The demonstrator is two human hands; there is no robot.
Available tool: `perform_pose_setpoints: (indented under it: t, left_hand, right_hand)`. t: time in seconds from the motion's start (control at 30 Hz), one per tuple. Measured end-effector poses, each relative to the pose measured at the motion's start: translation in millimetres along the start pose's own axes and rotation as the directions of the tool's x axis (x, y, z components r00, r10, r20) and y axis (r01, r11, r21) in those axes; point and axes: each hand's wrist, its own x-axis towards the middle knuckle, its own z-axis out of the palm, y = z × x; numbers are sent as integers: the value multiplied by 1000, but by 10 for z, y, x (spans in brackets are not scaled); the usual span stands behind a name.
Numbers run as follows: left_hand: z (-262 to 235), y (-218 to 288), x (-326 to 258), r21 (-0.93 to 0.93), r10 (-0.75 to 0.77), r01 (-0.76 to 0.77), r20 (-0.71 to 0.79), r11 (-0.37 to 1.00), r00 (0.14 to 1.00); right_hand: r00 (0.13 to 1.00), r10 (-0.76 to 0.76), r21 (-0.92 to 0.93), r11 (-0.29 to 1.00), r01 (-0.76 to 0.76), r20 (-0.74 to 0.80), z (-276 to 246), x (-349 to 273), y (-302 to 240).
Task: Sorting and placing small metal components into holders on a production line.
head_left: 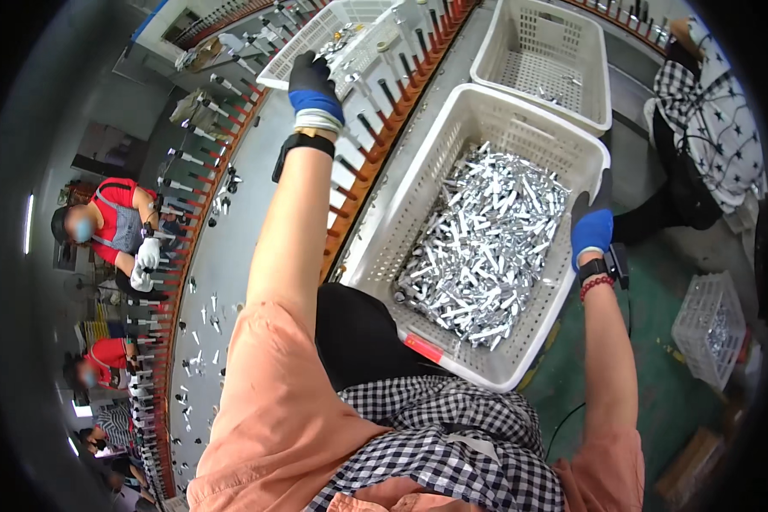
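Note:
My right hand, in a black and blue glove, grips the right rim of a large white plastic crate. That crate is tilted in front of me and holds a heap of small shiny metal parts. Stretched out to the far left, my left hand, gloved alike, closes over the near side of another white basket. Some metal and yellowish pieces lie inside that basket. My left fingertips are partly hidden.
A second white crate with a few parts stands beyond the large one. Upright pins line an orange-brown curved rail. Loose parts lie on the grey table. Co-workers are at the left; another person sits at the right.

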Motion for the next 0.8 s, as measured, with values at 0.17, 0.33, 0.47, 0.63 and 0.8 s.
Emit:
perform_pose_setpoints:
  t: [0.17, 0.33, 0.47, 0.63, 0.8]
  left_hand:
    - [-583, -79, 551, 354, -41, -12, 142, 935, 989]
    - [51, -165, -1094, 629, 131, -488, 527, 605, 840]
    - [102, -214, -1515, 373, -130, -725, 920, 579, 370]
    - [-189, -354, 137, 323, 391, -788, 731, 524, 559]
    - [385, -1407, 423, 246, -137, 62, 304, 967, 943]
  right_hand:
    - [1000, -20, 5, 1000, 20, 7, 278, -38, -219]
    - [994, -69, -49, 997, 65, -89, 131, 8, 195]
    - [995, -81, 23, 996, 82, -53, 100, -19, 135]
    - [989, -139, 130, 983, 132, 46, 47, -4, 190]
    - [997, -62, -208, 977, 53, -39, -139, 38, 783]
